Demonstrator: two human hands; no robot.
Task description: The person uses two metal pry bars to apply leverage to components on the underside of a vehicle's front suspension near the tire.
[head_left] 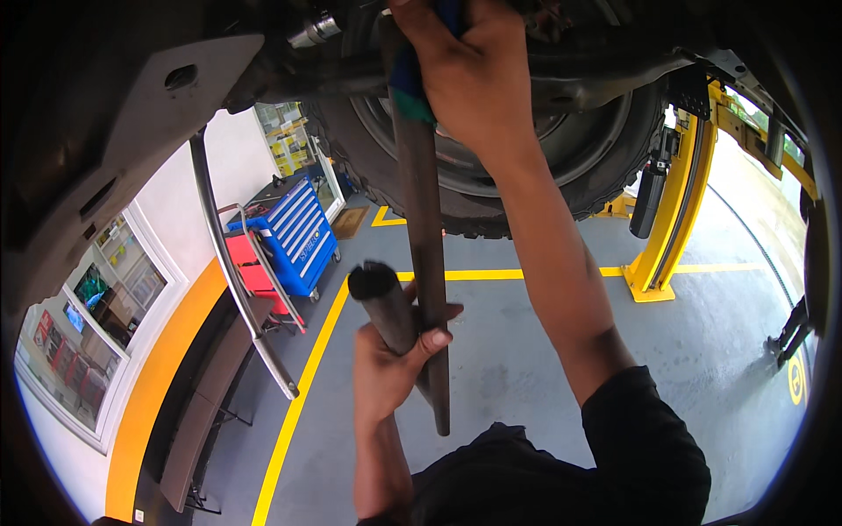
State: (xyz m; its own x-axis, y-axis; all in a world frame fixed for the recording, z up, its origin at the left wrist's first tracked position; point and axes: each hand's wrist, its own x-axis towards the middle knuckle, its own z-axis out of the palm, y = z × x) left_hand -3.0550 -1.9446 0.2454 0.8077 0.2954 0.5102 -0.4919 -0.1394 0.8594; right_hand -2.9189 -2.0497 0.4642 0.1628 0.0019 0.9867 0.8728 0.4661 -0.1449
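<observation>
My right hand (pixel 474 83) is raised under a vehicle, closed around the upper part of a long dark metal bar (pixel 421 210), with blue-green material (pixel 410 92) under the fingers. My left hand (pixel 390 368), lower down, grips a shorter dark tube (pixel 379 294) with a notched open end, together with that long bar, which runs down to a narrower tip below the hand. A large black tyre and wheel (pixel 605 175) sit just behind both. A silver socket-like fitting (pixel 314 32) is above left, and a chrome bar (pixel 224 250) hangs angled down at the left.
Dark underbody parts (pixel 149 114) arch overhead. A blue drawer tool chest (pixel 294 237) and red cart (pixel 259 272) stand left, beside a folded-leg bench (pixel 189 438) along the wall. A yellow lift post (pixel 675 228) stands right, on grey floor with yellow lines.
</observation>
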